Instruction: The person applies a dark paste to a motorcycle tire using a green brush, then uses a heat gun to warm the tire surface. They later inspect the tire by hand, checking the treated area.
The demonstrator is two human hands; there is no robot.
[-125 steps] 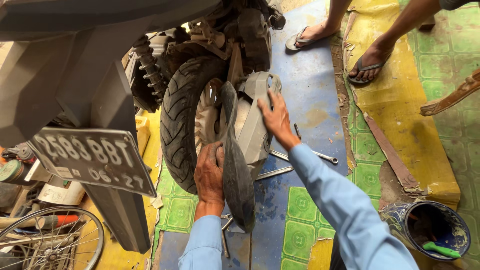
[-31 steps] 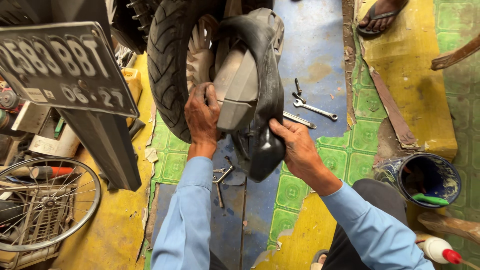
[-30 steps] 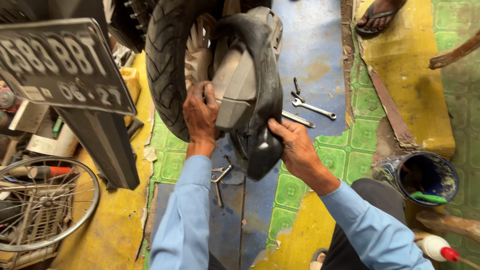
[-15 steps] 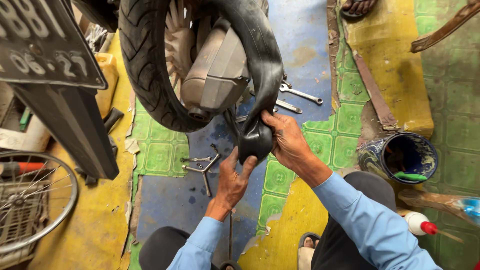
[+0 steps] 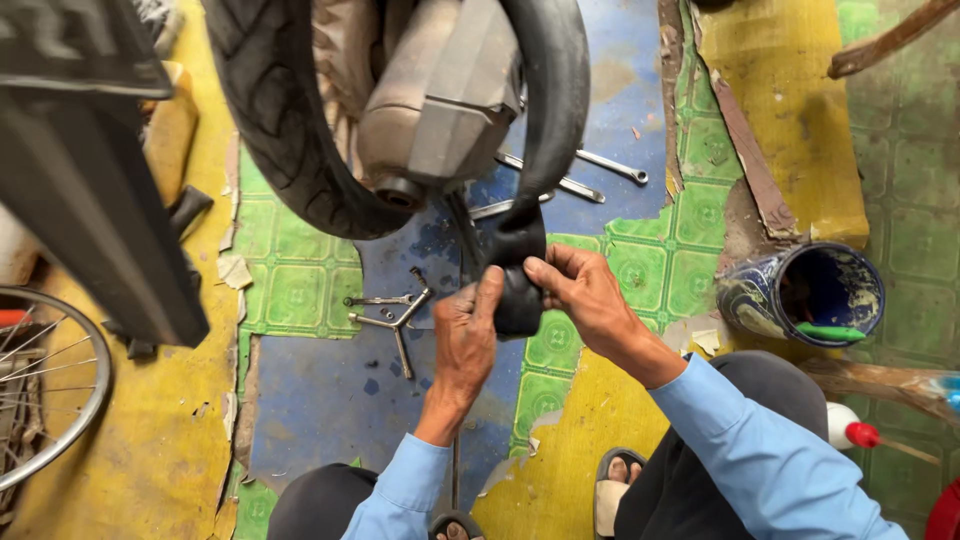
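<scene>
Your left hand [image 5: 468, 335] and right hand [image 5: 583, 292]: both closed on lower end of black inner tube [image 5: 520, 270], fingers pinching its folded bottom from either side. Tube hangs in loop beside tyre [image 5: 275, 130] and grey exhaust [image 5: 440, 100] of raised wheel, above blue floor patch. Y-shaped wrench [image 5: 395, 315] lies left of your left hand; spanners [image 5: 590, 170] beyond tube. Blue tin [image 5: 805, 295] at right, tipped on side.

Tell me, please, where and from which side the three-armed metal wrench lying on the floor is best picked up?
Take the three-armed metal wrench by its longest arm, the one pointing toward the person, coming from above. It lies flat on the blue floor, apart from other tools, so that arm is free, and the left hand is nearest.
</scene>
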